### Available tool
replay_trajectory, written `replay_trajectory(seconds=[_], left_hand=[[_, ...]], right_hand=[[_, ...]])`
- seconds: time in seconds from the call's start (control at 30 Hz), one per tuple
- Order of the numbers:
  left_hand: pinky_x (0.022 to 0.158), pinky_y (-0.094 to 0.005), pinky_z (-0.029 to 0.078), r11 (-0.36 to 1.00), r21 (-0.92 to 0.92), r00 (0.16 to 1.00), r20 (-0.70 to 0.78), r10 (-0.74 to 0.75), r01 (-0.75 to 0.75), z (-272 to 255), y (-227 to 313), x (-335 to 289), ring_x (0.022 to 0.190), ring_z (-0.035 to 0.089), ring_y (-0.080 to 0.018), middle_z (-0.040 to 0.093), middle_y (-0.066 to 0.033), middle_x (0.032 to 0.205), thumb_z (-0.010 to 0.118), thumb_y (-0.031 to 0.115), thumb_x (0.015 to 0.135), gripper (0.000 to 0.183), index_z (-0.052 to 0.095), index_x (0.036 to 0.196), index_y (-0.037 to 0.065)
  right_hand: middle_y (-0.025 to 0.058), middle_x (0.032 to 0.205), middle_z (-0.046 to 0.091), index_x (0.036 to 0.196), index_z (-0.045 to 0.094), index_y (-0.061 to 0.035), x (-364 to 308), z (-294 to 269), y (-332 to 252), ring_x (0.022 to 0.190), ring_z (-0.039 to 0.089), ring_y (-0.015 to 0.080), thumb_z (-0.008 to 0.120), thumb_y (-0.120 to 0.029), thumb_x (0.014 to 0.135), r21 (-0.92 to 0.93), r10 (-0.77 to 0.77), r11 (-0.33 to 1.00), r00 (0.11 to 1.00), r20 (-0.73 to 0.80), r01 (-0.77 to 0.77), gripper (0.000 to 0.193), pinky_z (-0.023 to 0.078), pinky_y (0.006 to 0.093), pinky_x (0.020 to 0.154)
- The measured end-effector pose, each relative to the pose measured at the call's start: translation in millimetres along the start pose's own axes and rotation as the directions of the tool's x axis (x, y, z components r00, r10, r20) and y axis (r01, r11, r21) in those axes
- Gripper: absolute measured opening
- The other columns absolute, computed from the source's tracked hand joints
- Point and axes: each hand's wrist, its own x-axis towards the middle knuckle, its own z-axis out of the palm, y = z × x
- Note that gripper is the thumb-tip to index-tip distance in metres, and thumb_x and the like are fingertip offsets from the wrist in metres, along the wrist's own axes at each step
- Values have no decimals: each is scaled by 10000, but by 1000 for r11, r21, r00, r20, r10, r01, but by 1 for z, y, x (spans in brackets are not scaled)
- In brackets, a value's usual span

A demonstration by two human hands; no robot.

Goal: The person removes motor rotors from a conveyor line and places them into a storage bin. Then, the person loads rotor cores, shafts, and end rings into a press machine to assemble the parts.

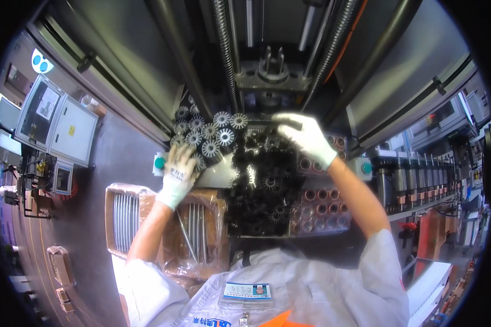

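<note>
My left hand [181, 170], in a white glove, rests on a cluster of grey star-shaped rotor cores [208, 133] standing upright at the machine's front left. In its own white glove, my right hand [306, 136] reaches to the far edge of a black tray [262, 185] packed with several dark slotted cores, fingers curled on a dark part there. Whether that hand grips the part is unclear. Copper-wound round cores [322, 204] sit in rows right of the black tray.
A machine with threaded vertical shafts [223, 49] and a metal head [270, 73] rises ahead. A plastic-wrapped cardboard box of metal rods [131, 210] stands at lower left. Grey cabinets [65, 128] are at left, a rack of cylinders [420, 182] at right.
</note>
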Motion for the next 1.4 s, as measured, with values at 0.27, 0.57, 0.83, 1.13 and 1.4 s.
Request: replay_trajectory(seconds=[0.27,0.57,0.83,1.13,1.4], left_hand=[[1107,-521,369,958,-114,964,-6,-266,264,-45,51,-10,1266,540,-360,588,-165,1347,814,57,715,361,576,986,60],[901,-367,535,798,-564,929,-135,-344,214,-60,69,58,1121,634,-293,600,-171,1322,827,-17,710,351,566,944,9],[885,-368,532,832,-554,907,-366,-206,-34,-33,81,203,1042,664,-293,632,-191,1274,828,72,745,320,634,994,21],[889,-396,514,925,-337,974,-193,117,-178,-27,77,311,1012,645,-361,634,-200,1135,818,94,762,355,578,1007,-1],[841,-436,520,961,-270,998,27,-54,60,36,79,304,965,664,-361,690,-185,965,822,162,736,284,684,953,41]], right_hand=[[159,1151,737,1244,682,6,105,-32,-6,1032,699,196,579,-117,927,-268,-277,942,916,-290,201,355,523,304,908],[181,1184,721,1182,723,-19,162,-51,38,1124,686,288,568,-109,860,-290,-33,955,950,-312,-62,368,514,343,997],[212,1179,586,1359,562,-85,38,-5,37,1052,629,423,580,-282,960,-622,-220,779,962,-162,74,446,509,468,935],[153,1169,578,1373,576,-169,-56,12,44,986,659,312,685,-361,907,-699,-186,618,932,313,358,516,537,431,840],[114,970,626,1019,663,-131,-42,26,68,883,676,270,687,-325,881,-711,-272,414,823,499,568,239,501,419,682]])
